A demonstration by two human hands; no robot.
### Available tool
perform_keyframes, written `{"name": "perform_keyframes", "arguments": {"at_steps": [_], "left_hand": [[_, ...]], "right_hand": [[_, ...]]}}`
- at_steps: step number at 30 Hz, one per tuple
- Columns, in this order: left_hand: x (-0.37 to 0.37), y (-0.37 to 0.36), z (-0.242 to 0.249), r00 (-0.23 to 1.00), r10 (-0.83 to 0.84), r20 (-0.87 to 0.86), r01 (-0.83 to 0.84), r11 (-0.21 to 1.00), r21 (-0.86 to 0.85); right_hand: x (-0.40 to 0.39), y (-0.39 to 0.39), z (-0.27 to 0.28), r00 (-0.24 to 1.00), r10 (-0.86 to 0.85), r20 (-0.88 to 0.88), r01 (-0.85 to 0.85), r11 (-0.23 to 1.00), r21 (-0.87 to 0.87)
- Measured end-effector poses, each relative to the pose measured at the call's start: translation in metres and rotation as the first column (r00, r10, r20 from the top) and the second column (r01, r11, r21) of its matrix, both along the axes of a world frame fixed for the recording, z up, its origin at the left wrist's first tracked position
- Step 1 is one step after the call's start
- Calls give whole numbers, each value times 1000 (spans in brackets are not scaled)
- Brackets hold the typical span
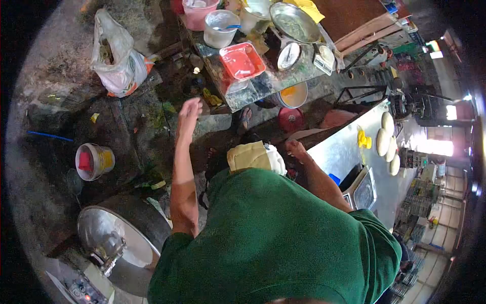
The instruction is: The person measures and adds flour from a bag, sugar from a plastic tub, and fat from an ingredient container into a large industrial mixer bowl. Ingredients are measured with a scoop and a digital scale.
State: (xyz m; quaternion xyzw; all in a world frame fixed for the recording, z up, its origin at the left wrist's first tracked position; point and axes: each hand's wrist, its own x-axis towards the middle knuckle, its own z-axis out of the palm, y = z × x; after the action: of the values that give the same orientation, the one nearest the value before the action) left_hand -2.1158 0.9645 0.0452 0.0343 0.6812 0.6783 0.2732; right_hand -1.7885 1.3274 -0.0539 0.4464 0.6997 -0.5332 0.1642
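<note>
My left hand (189, 117) is held out over the floor, its fingers loosely apart and nothing visible in them. Close to the metal table's edge, my right hand (296, 150) has its fingers curled in; whatever they hold, if anything, is hidden. Between my arms, at my waist, sits a tan and white cloth bundle (248, 156). On the metal table (331, 149) to the right lie several pale oval dough pieces (383, 142), a yellow object (363, 139) and a scale (365, 189).
A worn table (273, 81) ahead holds a red tray (242, 61), tubs, a metal bowl (295, 23) and scales. A large mixer bowl (114, 233) stands lower left, with a white bucket (94, 161) above it. A white sack (119, 63) is upper left.
</note>
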Motion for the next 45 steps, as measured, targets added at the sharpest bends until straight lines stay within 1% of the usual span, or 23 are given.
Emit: {"name": "perform_keyframes", "arguments": {"at_steps": [1,3,6,7,9,12,16,19,22,25,27,29,33,34,35,36,37,38,40,41,42,44,45], "left_hand": [[-1,11,32,999,-23,-48,24,999,39],[0,29,103,975,-140,-173,153,986,65],[16,54,217,832,-325,-449,416,902,118],[25,66,245,716,-305,-628,445,893,73],[45,85,311,268,-265,-926,489,866,-106],[71,98,360,-208,-475,-855,454,727,-515],[74,103,383,-409,-764,-499,399,342,-851],[64,103,392,-429,-869,-249,361,88,-928],[50,104,397,-375,-926,-41,352,-101,-931],[33,101,398,-284,-951,124,377,-229,-897],[26,99,397,-226,-947,227,401,-303,-865],[16,93,397,-149,-930,337,442,-367,-818],[-14,88,394,62,-848,526,533,-418,-736],[-20,87,390,168,-838,520,570,-347,-745],[-26,87,382,287,-819,497,602,-249,-758],[-29,91,352,578,-804,142,548,254,-797],[-27,94,313,800,-568,-196,334,692,-640],[-27,95,269,889,-170,-426,32,950,-311],[-29,62,155,842,-234,-485,-119,797,-592],[-15,31,105,863,-327,-384,-53,698,-714],[10,4,45,956,-183,-228,-19,741,-671],[48,1,29,978,-201,59,160,535,-830],[91,-57,-80,1000,23,-2,-20,816,-578]], "right_hand": [[-6,0,7,998,-23,59,24,999,-24],[-20,10,-5,999,-34,-27,33,999,-15],[-53,23,-11,970,-105,-218,88,992,-88],[-68,24,-8,948,-145,-284,113,985,-129],[-102,20,6,902,-94,-421,91,995,-29],[-152,40,1,874,-155,-461,131,988,-83],[-208,31,41,787,-216,-577,194,976,-101],[-233,54,42,752,-155,-641,129,988,-88],[-271,67,46,740,-110,-664,102,993,-51],[-309,86,57,728,163,-666,5,970,244],[-330,89,62,672,233,-703,41,936,349],[-356,94,62,594,351,-724,121,850,512],[-386,92,82,578,555,-599,232,592,772],[-391,90,86,631,474,-615,132,715,687],[-395,88,81,643,499,-581,157,657,738],[-402,90,75,653,522,-549,182,595,783],[-412,92,71,660,545,-517,212,525,824],[-414,91,73,689,514,-512,177,566,806],[-422,95,60,730,467,-499,176,578,797],[-428,95,57,748,443,-495,177,586,791],[-428,91,67,745,453,-489,157,594,789],[-435,93,65,761,464,-453,161,541,825],[-437,94,61,770,470,-433,161,513,843]]}}
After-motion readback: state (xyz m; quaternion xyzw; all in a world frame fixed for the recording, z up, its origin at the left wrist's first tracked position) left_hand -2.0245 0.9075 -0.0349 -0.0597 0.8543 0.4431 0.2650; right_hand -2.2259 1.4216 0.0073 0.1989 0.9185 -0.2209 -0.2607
